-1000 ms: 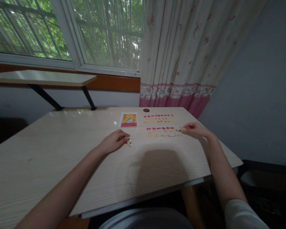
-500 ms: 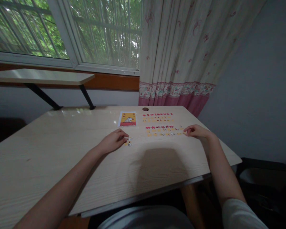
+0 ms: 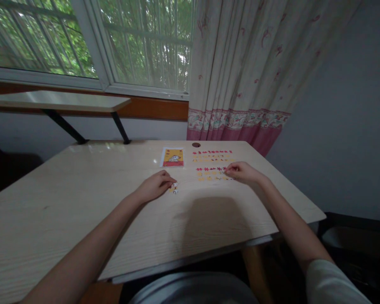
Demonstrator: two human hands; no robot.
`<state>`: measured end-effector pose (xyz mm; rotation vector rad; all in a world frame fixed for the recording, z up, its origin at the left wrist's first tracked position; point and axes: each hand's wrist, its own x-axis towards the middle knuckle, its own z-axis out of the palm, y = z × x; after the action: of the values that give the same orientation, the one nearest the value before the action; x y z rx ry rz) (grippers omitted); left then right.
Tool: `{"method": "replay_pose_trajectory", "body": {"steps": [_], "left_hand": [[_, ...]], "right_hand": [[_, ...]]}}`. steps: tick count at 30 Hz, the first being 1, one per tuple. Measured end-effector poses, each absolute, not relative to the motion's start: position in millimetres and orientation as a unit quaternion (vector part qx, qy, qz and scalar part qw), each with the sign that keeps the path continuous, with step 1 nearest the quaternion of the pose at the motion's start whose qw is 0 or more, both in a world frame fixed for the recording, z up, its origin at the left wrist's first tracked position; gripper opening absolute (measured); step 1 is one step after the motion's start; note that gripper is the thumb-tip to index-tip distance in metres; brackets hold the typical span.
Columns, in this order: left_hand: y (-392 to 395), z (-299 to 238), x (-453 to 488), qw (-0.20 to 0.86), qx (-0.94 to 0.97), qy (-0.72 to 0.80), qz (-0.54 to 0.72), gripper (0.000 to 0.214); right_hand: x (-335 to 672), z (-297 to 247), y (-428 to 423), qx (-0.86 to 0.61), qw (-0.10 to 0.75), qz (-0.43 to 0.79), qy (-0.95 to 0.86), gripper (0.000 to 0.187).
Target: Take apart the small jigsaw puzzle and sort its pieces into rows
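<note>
Small puzzle pieces (image 3: 175, 191), white and yellow with dark marks, lie together on the desk. My left hand (image 3: 153, 187) rests at their left side, its bent fingers and thumb closed at the pieces' edge. To the right, loose yellow puzzle pieces (image 3: 209, 173) lie in rows beneath a row of red puzzle pieces (image 3: 205, 169). Over the right part of these rows is my right hand (image 3: 243, 172), fingers pinched together; its fingertips are by a whitish piece, and whether they grip one is too small to tell. The hand covers some pieces behind it.
A picture card (image 3: 173, 158) with a white animal on yellow and red lies behind the left hand. Further rows of red and yellow pieces (image 3: 212, 156) lie toward the desk's back, near a round cable hole (image 3: 196, 145). A raised shelf (image 3: 60, 101) stands at back left.
My right hand has moved left along the rows, from their right end to over the pieces. My left hand stays by the small group of pieces. The view has shifted slightly.
</note>
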<state>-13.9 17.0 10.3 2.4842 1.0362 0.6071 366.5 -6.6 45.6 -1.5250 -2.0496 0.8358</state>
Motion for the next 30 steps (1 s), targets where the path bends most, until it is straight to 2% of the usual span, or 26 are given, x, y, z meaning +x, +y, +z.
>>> {"method": "replay_pose_trajectory", "body": {"steps": [5,11,18,25,30], "left_hand": [[16.0,11.2,-13.1,0.183,0.882,0.38,0.21,0.029],[13.5,12.9,-13.8,0.162,0.889,0.381,0.196,0.031],[14.3,13.5,-16.9,0.124,0.901,0.38,0.172,0.035],[12.2,14.0,-14.7,0.117,0.912,0.357,0.167,0.034],[10.4,15.2,-13.3,0.11,0.909,0.366,0.166,0.033]], "right_hand": [[303.6,46.1,-9.2,-0.431,0.165,0.197,-0.865,0.02],[235.8,29.6,-24.6,-0.288,0.113,0.086,-0.947,0.032],[205.5,12.2,-33.7,-0.326,0.131,0.028,-0.936,0.036],[211.2,9.1,-36.6,-0.341,0.167,0.045,-0.924,0.021],[212.7,16.4,-37.0,-0.337,0.143,0.04,-0.93,0.019]]}}
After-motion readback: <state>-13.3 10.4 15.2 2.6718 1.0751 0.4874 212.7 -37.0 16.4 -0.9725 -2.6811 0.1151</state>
